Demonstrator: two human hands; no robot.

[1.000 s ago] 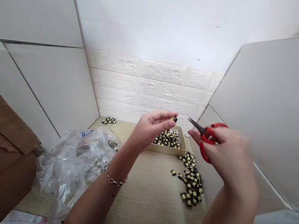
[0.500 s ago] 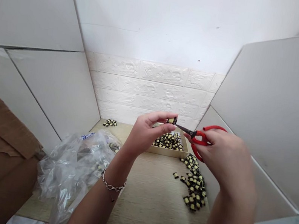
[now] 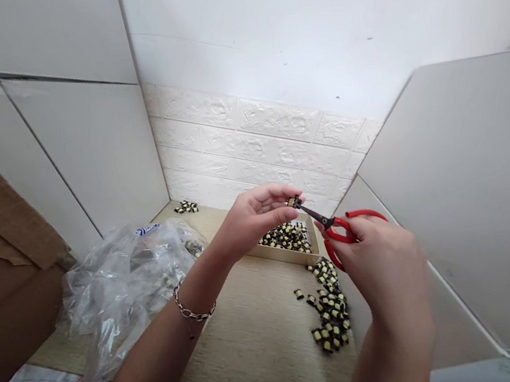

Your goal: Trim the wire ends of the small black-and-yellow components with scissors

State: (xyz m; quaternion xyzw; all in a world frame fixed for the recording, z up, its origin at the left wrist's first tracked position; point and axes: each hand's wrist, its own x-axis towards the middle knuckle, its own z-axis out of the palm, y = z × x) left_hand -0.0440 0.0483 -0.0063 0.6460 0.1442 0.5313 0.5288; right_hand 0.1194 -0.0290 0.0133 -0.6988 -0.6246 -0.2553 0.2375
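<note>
Above tray (image 3: 284,256) and loose pile (image 3: 329,314), left hand (image 3: 250,219) pinches one part (image 3: 293,202), right hand (image 3: 379,264) grips red scissors (image 3: 338,226); bag (image 3: 123,280) lies left.

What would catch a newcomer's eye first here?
The red-handled scissors in the right hand stand out at centre, tips at a small yellow-and-black part pinched in the left hand. Behind sits a tray of such parts; a loose pile lies at the right of the table.

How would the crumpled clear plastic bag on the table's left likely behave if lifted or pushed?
The clear plastic bag looks thin and crumpled, so it would probably sag floppily when lifted. Small yellow-and-black parts show inside, so weight likely shifts. Pushed, it would probably bunch rather than slide.
</note>
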